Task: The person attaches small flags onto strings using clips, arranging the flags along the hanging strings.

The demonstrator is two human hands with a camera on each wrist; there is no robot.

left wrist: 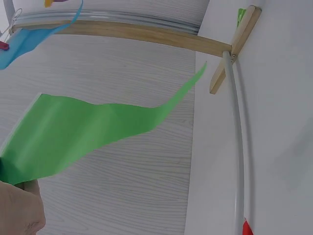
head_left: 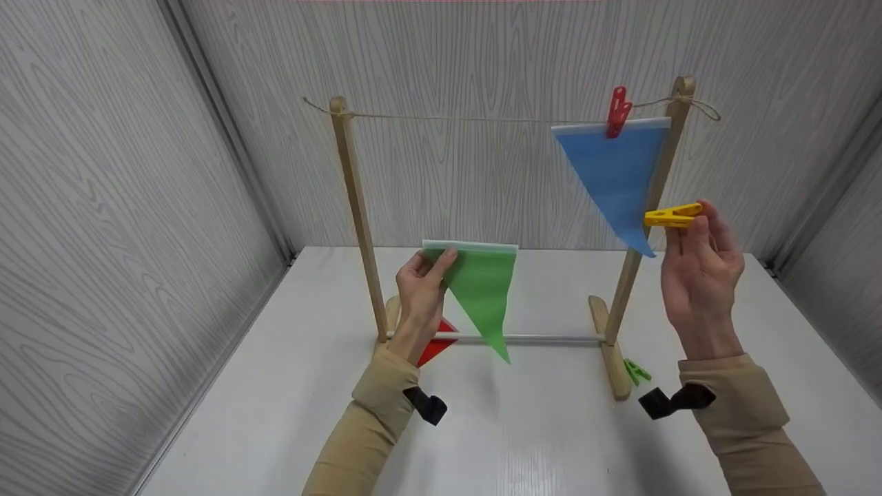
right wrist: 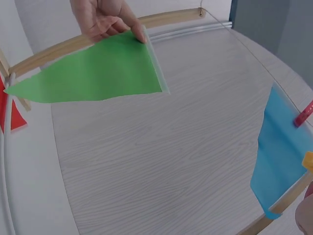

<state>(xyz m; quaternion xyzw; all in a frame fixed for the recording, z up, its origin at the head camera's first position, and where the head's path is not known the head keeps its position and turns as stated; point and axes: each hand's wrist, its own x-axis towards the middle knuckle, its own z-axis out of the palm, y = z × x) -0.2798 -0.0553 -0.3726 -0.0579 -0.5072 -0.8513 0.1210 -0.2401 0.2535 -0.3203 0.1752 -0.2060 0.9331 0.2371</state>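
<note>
My left hand (head_left: 422, 286) pinches a green triangular pennant (head_left: 482, 279) near the left end of its white top strip, and the point hangs down. In the right wrist view the thumb lies on the green pennant (right wrist: 107, 71). My right hand (head_left: 703, 275) holds a yellow clothespin (head_left: 674, 215) between thumb and fingers, its tip pointing left. Beside that tip hangs a blue pennant (head_left: 613, 172), fixed to the string (head_left: 441, 118) by a red clothespin (head_left: 618, 112).
Two wooden posts (head_left: 358, 213) carry the string, joined low down by a pale rod (head_left: 551, 338). A red pennant (head_left: 435, 344) lies on the white table (head_left: 524, 427) behind my left wrist. A green clothespin (head_left: 636, 371) rests beside the right foot (head_left: 613, 358).
</note>
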